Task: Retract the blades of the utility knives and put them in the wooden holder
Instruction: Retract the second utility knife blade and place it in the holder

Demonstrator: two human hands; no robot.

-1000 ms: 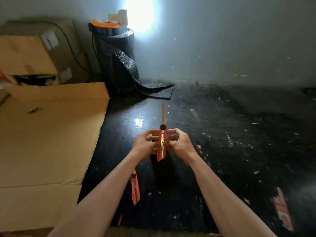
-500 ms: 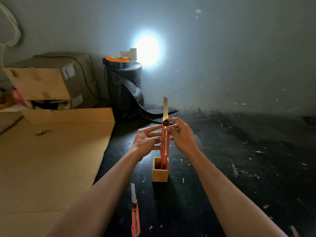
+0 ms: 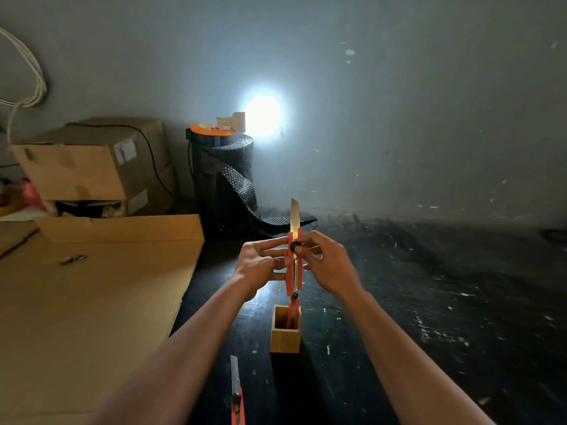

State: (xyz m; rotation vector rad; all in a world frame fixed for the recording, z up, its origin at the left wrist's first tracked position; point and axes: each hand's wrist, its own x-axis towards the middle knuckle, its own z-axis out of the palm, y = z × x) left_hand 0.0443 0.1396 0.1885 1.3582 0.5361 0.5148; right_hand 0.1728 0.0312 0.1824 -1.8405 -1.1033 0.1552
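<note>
I hold an orange utility knife (image 3: 294,265) upright in front of me, its blade (image 3: 295,213) sticking out above the handle. My left hand (image 3: 260,268) grips the handle from the left. My right hand (image 3: 326,262) grips it from the right, fingers at the black slider knob (image 3: 295,246). Just below stands the square wooden holder (image 3: 285,340) on the dark table, with another orange knife (image 3: 291,314) standing in it. A third orange knife (image 3: 237,397) lies on the table near the bottom edge, blade out and pointing away from me.
A flattened cardboard sheet (image 3: 92,302) covers the table's left side, with cardboard boxes (image 3: 89,167) behind it. A black mesh roll (image 3: 224,179) with an orange reel on top stands at the wall. The dark tabletop (image 3: 429,302) stretches to the right.
My hands have lifted the knife higher above the holder, so its lower end now clears the box. The view has tilted up, showing more wall and the knife on the table.
</note>
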